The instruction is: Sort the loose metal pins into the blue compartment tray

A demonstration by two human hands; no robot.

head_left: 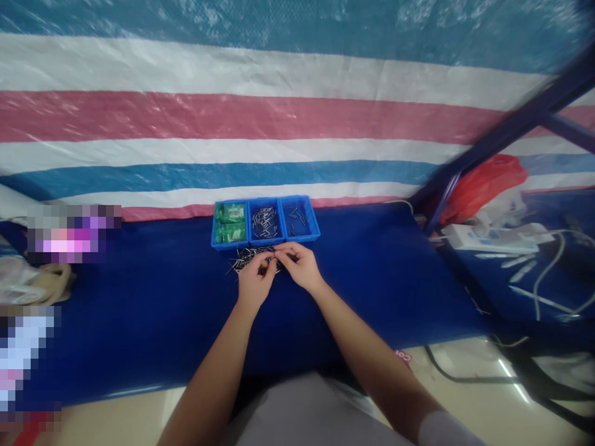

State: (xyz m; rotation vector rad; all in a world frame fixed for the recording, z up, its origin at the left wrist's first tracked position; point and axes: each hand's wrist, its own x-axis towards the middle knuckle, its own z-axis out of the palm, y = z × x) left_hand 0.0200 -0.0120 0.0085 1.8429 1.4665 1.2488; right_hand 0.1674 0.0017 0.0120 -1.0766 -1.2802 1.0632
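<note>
My left hand [257,272] and my right hand [300,263] meet fingertip to fingertip over a pile of thin dark and silvery metal pieces [244,255] on the blue table. Both hands are closed in a pinch; whatever is between the fingers is too small to make out. Just beyond them stands a blue three-part bin [248,243]. Its left compartment holds green plastic packets [231,223]. Many short metal pins [264,222] lie in the middle one, and a few similar thin pieces [297,215] in the right one. My hands hide part of the pile.
A striped plastic sheet [279,118] hangs behind the blue table [372,279]. On the right are a dark metal frame [493,124], a red plastic bag [488,186], a white power strip [488,238] and cables. Rolls of tape [51,282] lie at the left edge.
</note>
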